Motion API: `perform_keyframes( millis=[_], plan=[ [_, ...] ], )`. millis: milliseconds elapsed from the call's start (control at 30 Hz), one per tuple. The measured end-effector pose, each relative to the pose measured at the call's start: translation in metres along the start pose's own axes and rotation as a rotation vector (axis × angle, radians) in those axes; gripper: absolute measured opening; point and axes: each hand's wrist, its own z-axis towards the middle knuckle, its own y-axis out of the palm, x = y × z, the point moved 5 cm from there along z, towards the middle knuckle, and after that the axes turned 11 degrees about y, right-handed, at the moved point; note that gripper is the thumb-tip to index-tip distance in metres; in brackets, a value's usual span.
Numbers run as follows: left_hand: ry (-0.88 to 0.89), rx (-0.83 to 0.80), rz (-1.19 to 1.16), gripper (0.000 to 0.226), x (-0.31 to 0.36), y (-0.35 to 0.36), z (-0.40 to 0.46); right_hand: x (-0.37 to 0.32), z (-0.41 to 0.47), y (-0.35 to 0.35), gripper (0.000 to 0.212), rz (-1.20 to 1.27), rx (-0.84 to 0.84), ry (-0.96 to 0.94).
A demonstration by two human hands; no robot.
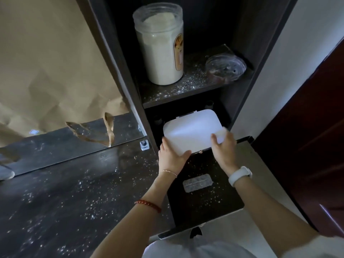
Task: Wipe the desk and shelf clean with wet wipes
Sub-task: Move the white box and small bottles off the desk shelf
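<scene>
Speckled dark desk (74, 202) | left hand (171, 155), right hand (223, 148): each grip closed on smooth white rounded box (191, 131)

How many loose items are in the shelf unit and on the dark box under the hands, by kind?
Jars of white powder: 1, the tall jar on the upper shelf
Clear lidded containers: 1, the clear container on its side beside the jar
White flat boxes: 1, the white box held by the left hand and right hand
Small clear cases: 1, the clear case on the dark box
Total: 4

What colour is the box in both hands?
White, plain: the box shows best in the head view.
</scene>
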Motion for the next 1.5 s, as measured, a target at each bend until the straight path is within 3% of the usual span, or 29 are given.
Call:
perform_keyframes(
  millis=[167,300,600,800,900,1000,1067,1167,1267,1400,1500],
  plan=[
    [0.015,-0.016,0.046,0.095,-0.004,0.004,0.014,-0.001,0.013,0.009,0.058,-0.067,-0.088,-0.042],
    [-0.004,0.025,0.056,0.088,-0.006,0.001,0.022,-0.008,0.017,0.015,0.055,-0.099,-0.123,-0.127],
    [-0.097,0.03,0.154,0.08,0.002,0.008,0.036,-0.017,0.037,0.026,0.056,-0.269,-0.099,-0.02],
    [0.154,0.059,0.105,0.066,-0.01,0.005,-0.017,0.007,-0.02,0.029,0.052,-0.2,0.02,-0.14],
    [0.15,0.033,0.132,0.052,-0.047,-0.002,-0.057,0.037,-0.058,0.045,0.046,-0.223,-0.087,-0.168],
    [0.005,0.038,0.174,0.041,-0.092,-0.018,-0.081,0.059,-0.087,0.067,0.042,-0.303,-0.255,-0.144],
    [-0.061,0.039,0.21,0.035,-0.112,-0.031,-0.086,0.053,-0.098,0.077,0.041,-0.346,-0.276,-0.207],
    [-0.082,0.063,0.23,0.032,-0.126,-0.053,-0.072,0.018,-0.101,0.093,0.045,-0.391,-0.233,-0.416],
    [-0.006,0.058,0.249,0.036,-0.129,-0.068,-0.038,-0.02,-0.092,0.101,0.046,-0.445,-0.088,-0.548],
    [0.101,-0.017,0.308,0.047,-0.128,-0.071,0.02,-0.043,-0.075,0.105,0.049,-0.565,0.061,-0.472],
    [0.126,-0.117,0.391,0.059,-0.13,-0.06,0.057,-0.037,-0.066,0.11,0.062,-0.667,0.03,-0.362]
  ],
)
